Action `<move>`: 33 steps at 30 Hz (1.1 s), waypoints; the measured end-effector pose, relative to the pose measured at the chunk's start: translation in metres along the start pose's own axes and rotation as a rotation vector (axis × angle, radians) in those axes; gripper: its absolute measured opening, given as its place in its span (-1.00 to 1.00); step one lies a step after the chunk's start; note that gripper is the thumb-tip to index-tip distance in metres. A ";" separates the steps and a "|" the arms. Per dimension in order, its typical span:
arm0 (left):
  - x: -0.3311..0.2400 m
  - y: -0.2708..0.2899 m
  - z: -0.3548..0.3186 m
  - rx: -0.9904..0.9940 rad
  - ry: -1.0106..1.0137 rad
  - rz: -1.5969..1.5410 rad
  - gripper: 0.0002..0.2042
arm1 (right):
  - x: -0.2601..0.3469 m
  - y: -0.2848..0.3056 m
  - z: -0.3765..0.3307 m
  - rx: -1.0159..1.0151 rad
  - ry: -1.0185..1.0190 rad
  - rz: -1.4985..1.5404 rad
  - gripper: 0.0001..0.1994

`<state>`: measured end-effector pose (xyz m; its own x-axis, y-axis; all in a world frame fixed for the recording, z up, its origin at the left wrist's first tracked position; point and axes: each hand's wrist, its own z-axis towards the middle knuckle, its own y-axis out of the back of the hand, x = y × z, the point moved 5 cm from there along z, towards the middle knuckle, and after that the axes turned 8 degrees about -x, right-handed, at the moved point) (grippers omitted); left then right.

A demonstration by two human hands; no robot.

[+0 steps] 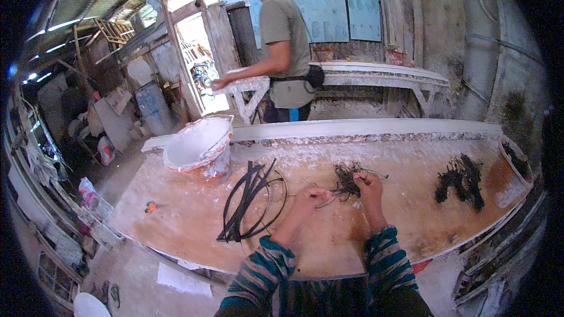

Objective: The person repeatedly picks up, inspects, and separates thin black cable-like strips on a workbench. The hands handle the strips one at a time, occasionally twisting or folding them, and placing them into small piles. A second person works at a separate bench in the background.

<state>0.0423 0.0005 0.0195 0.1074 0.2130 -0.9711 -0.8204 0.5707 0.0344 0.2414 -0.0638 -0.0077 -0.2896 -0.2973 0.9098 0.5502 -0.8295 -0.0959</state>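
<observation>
My left hand and my right hand meet over a wooden worktable dusted with white plaster. Between them they pinch a small tangle of thin dark wire. The fingers of both hands are closed on strands of it. Both forearms wear striped teal sleeves and come in from the lower edge. A coil of black wire loops lies just left of my left hand.
A white plaster-caked bucket stands at the table's far left. Another dark wire pile lies to the right, beside a tipped bucket. Orange scissors lie at the left. A person stands behind at a white bench.
</observation>
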 end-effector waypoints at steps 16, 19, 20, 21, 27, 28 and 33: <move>0.012 0.070 0.018 -0.636 -0.234 0.181 -0.88 | 0.081 -0.053 -0.070 0.780 -0.151 0.231 -0.89; 0.020 0.064 0.019 -0.600 -0.192 0.138 -0.89 | 0.083 -0.054 -0.073 0.813 -0.084 0.148 -0.87; 0.025 0.063 0.021 -0.610 -0.223 0.158 -0.89 | 0.077 -0.053 -0.072 0.812 -0.058 0.124 -0.84; 0.030 0.061 0.023 -0.620 -0.254 0.180 -0.88 | 0.072 -0.051 -0.071 0.811 -0.031 0.101 -0.82; 0.049 0.050 0.029 -0.441 -0.174 0.228 -0.92 | 0.074 -0.047 -0.068 0.692 -0.331 0.297 -0.94; 0.047 0.045 0.029 -0.389 -0.155 0.259 -0.93 | 0.071 -0.045 -0.065 0.679 -0.301 0.300 -0.93; 0.041 0.030 0.025 -0.260 -0.222 0.227 -0.93 | 0.050 -0.044 -0.051 0.540 -0.182 0.293 -0.86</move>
<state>0.0361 0.0458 -0.0134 0.0029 0.4925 -0.8703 -0.9488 0.2763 0.1532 0.1629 -0.0658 0.0216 0.0442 -0.3512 0.9353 0.9171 -0.3569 -0.1773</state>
